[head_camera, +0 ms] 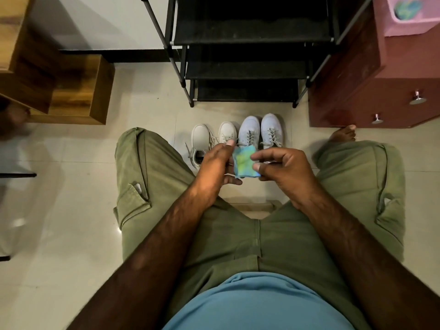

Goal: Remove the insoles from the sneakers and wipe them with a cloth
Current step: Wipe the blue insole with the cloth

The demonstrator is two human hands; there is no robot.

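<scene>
While left hand (214, 164), right hand (284, 169) pinch cloth (245, 163), sneakers (248, 132) point toward rack (247, 32).

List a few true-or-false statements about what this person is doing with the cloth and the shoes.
1. The left hand and the right hand both hold the small blue-green cloth. True.
2. Four pale lace-up sneakers stand on the glossy tiled floor before the black metal shoe rack. True.
3. One sneaker is lifted in a hand. False: all four stand on the floor.
4. An insole lies pulled out on the floor. False: no loose insole shows anywhere.
5. A pink plastic basket sits atop the maroon cabinet. True.
</scene>
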